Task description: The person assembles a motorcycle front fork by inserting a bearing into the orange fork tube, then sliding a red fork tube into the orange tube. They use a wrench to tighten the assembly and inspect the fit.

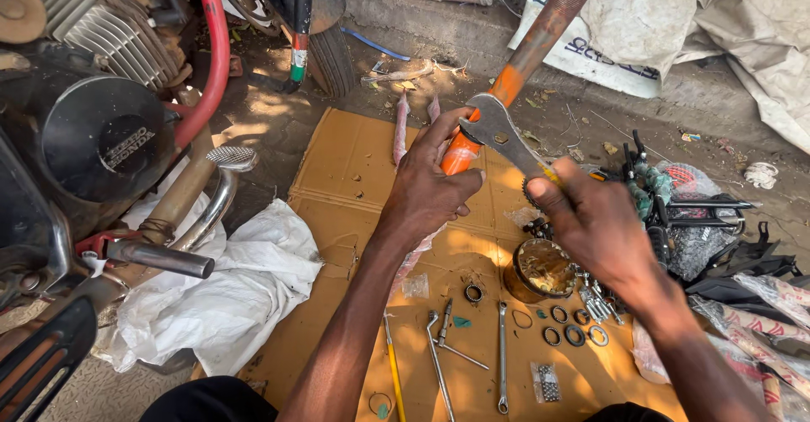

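My left hand [424,187] grips a long orange, rusty metal tube [533,44] that slants up to the top of the view. In my right hand [593,222] is a large grey open-ended spanner [499,132], whose jaws sit around the tube just above my left hand's fingers. Both hands are over a flattened sheet of brown cardboard [350,165] on the ground.
A motorcycle engine [93,127] with a red frame tube, a footpeg and a kick lever stands at left above white cloth [228,291]. On the cardboard lie a round tin of grease [540,268], bearing rings, small spanners [502,350] and a screwdriver. Black parts and bags are at right.
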Demonstrator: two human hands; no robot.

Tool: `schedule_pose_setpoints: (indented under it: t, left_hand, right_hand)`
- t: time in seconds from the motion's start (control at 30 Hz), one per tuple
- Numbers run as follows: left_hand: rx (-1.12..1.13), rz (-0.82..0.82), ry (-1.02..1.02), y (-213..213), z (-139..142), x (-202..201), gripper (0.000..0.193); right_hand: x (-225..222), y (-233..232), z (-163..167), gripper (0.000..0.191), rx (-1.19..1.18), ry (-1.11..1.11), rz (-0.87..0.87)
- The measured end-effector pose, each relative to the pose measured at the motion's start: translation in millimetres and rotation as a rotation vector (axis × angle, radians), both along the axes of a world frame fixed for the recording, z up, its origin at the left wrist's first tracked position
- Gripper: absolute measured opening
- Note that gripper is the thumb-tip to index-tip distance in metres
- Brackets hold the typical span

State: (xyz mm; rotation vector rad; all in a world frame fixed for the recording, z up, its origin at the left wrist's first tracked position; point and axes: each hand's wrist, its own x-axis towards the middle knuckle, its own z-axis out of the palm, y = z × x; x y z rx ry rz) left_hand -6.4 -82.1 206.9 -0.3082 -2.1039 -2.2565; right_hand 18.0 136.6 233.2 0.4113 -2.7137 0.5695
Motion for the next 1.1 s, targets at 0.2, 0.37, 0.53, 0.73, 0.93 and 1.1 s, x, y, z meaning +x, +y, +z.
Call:
schedule_pose_setpoints:
  t: [0.2, 0.37, 0.53, 0.73, 0.93, 1.1]
  left_hand:
    - [0.111, -0.014, 0.110, -2, -7, 0, 0.078]
    - [0.046, -0.046, -0.056, -7, -6, -2, 0.080]
    - [0.038, -0.004, 0.037, -5, -8, -4, 0.077]
    - [-0.006, -0.002, 0.053, -1, -4, -2, 0.076]
    - [0.060, 0.005, 0.036, -2, -1, 3, 0.074]
    - [0.061, -0.023, 0.105, -3, -3, 4, 0.076]
  right_hand:
    - [-9, 9, -14, 0.037, -0.713, 0.155, 0.141]
    - [-18, 8, -18, 0.039, 0.019, 0.000, 0.026]
    - [-14, 9, -5, 0.042, 0.028, -0.029, 0.036]
    - [-10, 1, -19, 0.045, -0.702, 0.199, 0.174]
    - [-20, 9, -18, 0.042, 0.076, 0.066, 0.029]
    - [-8, 0, -12, 0.038, -0.299, 0.036, 0.068]
